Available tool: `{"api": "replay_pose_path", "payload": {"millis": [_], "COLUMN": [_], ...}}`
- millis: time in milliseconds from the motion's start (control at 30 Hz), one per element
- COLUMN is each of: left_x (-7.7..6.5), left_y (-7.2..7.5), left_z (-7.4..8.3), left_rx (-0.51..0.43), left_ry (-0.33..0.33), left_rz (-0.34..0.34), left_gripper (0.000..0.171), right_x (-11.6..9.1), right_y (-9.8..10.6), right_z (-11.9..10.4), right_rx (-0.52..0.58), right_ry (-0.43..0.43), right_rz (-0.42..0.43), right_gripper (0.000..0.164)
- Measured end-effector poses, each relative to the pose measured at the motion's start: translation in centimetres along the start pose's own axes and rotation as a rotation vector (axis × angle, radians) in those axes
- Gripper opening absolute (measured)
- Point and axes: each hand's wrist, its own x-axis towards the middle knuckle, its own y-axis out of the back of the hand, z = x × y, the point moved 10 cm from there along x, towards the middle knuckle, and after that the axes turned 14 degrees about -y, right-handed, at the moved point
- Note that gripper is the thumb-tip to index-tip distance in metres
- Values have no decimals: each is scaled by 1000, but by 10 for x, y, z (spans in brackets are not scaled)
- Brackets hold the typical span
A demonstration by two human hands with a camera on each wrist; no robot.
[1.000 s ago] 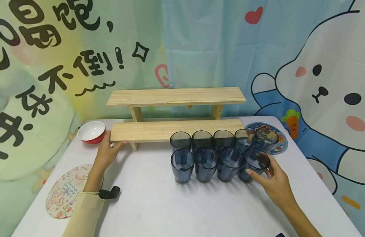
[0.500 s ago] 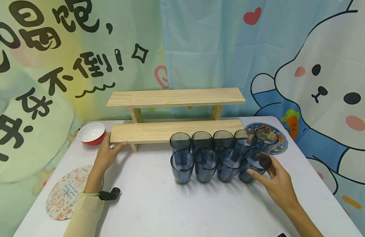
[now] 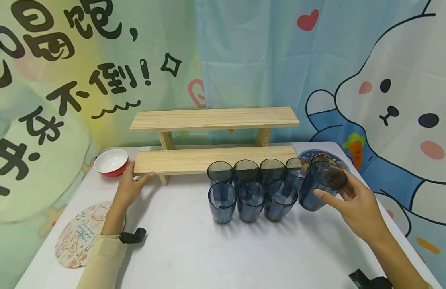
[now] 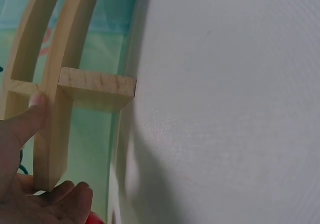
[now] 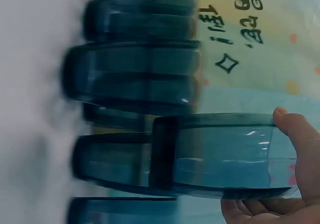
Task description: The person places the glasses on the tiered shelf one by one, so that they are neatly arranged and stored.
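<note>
My right hand (image 3: 362, 206) holds a blue-tinted drinking glass (image 3: 318, 188), thumb on one side and fingers on the other. In the right wrist view this glass (image 5: 225, 154) is raised off the table, in front of other glasses (image 5: 135, 74). More blue glasses (image 3: 222, 204) stand upright in two rows to its left, close together. On the left side, my left hand (image 3: 130, 186) grips the end of the lower board of a two-tier wooden shelf (image 3: 179, 159). The left wrist view has the thumb on one face of the board (image 4: 52, 119) and fingers curled around its end.
A red bowl with white inside (image 3: 111, 161) sits by the left hand. A round patterned mat (image 3: 82, 237) lies at the left, and a blue mat (image 3: 326, 154) lies behind the glasses at the right. The upper shelf board (image 3: 213, 119) stands before a printed curtain.
The right hand has lifted the front-right glass off the table and carried it slightly right and up. My left hand stays on the shelf end.
</note>
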Motion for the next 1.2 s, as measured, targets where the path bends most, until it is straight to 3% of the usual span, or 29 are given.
{"api": "replay_pose_path", "payload": {"millis": [200, 400, 800, 1200], "left_x": [2, 3, 4, 5], "left_y": [2, 5, 3, 3], "left_z": [1, 1, -1, -3], "left_rx": [14, 17, 19, 25], "left_ry": [-35, -59, -67, -55], "left_rz": [11, 31, 40, 50], "left_gripper": [75, 73, 73, 73], "right_x": [12, 37, 107, 171], "right_y": [17, 27, 15, 0], "right_z": [-36, -71, -110, -146], "right_rx": [-20, -33, -51, -7], "right_ry": [56, 148, 143, 171], "right_rz": [21, 70, 92, 133], "right_gripper": [86, 75, 77, 55]}}
